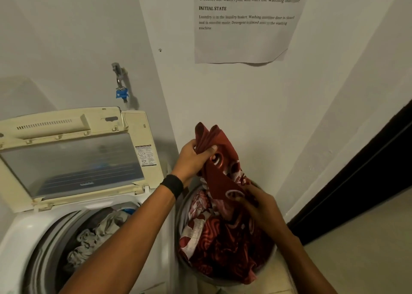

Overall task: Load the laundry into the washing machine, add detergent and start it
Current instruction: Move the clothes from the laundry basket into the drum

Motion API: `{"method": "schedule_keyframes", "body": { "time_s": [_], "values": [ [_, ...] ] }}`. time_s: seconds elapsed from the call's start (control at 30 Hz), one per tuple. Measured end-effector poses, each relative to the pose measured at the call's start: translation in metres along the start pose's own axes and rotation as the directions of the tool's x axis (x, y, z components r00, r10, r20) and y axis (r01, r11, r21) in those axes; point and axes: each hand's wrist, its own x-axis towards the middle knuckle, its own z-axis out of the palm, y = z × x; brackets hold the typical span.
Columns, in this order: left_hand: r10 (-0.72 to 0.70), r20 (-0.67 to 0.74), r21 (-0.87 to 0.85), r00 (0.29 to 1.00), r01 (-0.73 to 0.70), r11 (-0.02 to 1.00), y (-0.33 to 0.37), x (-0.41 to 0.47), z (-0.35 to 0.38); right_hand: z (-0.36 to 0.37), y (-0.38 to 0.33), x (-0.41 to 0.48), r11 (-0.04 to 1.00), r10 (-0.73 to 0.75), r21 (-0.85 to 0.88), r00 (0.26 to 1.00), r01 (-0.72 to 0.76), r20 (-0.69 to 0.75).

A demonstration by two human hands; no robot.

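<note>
Right hand (pixel 260 206): lower centre-right, blurred; fingers seem curled on the red cloth's lower fold.
Red cloth (pixel 219 159): long axis near-vertical, half lifted from the basket (pixel 182 215).
Left hand (pixel 196 157): fingers clamped on its top, nearer the machine.
Drum (pixel 48 244): lower left of the cloth, lid (pixel 73 159) up.
Room: floor (pixel 356 260), white wall corner.

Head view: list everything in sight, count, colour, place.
washer: 1, white, lower left
lid: 1, cream, raised open
grey laundry: pile, in washer drum
basket: 1, grey, right of washer
red cloth: count unclear, red-white, in basket, top lifted
tap: 1, metal, blue fitting, wall above washer
paper: 1, white, printed, upper wall
doorway: 1, dark, far right
wristband: 1, black, left wrist
left hand: 1, grips cloth top
right hand: 1, holds cloth lower down
</note>
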Motion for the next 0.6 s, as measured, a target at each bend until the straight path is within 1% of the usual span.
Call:
{"method": "schedule_keyframes", "body": {
  "time_s": [0.07, 0.1, 0.17, 0.2, 0.27, 0.33, 0.43, 0.53, 0.6],
  "values": [
    [0.056, 0.001, 0.145, 0.998, -0.056, 0.988, -0.002, -0.001, 0.000, -0.012, -0.012, 0.008, 0.997, -0.041, 0.057, 0.999, 0.042, -0.005],
    [0.077, 0.014, 0.191, 0.997, -0.079, 0.978, -0.003, -0.002, 0.000, -0.018, -0.020, 0.016, 0.995, -0.076, 0.061, 0.997, 0.075, 0.016],
    [0.083, 0.097, 0.213, 0.992, -0.102, 0.972, -0.004, -0.004, 0.002, -0.028, -0.035, 0.034, 0.990, -0.141, 0.005, 0.989, 0.141, 0.050],
    [0.072, 0.148, 0.209, 0.986, -0.102, 0.973, -0.003, -0.005, 0.001, -0.031, -0.042, 0.046, 0.990, -0.140, -0.014, 0.989, 0.141, 0.054],
    [0.059, 0.234, 0.203, 0.970, -0.108, 0.973, -0.002, -0.008, 0.004, -0.038, -0.055, 0.064, 0.997, -0.067, 0.033, 0.997, 0.066, 0.040],
    [0.043, 0.258, 0.201, 0.965, -0.097, 0.975, 0.001, -0.013, 0.004, -0.039, -0.062, 0.078, 0.998, -0.042, 0.038, 0.999, 0.041, 0.018],
    [-0.002, 0.282, 0.267, 0.959, -0.077, 0.961, 0.006, -0.016, -0.001, -0.036, -0.063, 0.087, 0.996, -0.071, -0.057, 0.997, 0.072, 0.024],
    [-0.075, 0.299, 0.321, 0.951, -0.026, 0.947, 0.003, -0.013, -0.008, -0.027, -0.063, 0.089, 0.989, -0.078, -0.118, 0.995, 0.085, 0.067],
    [-0.077, 0.269, 0.328, 0.960, -0.016, 0.945, 0.001, -0.012, -0.008, -0.023, -0.062, 0.088, 0.989, -0.095, -0.103, 0.990, 0.106, 0.107]
  ]
}}
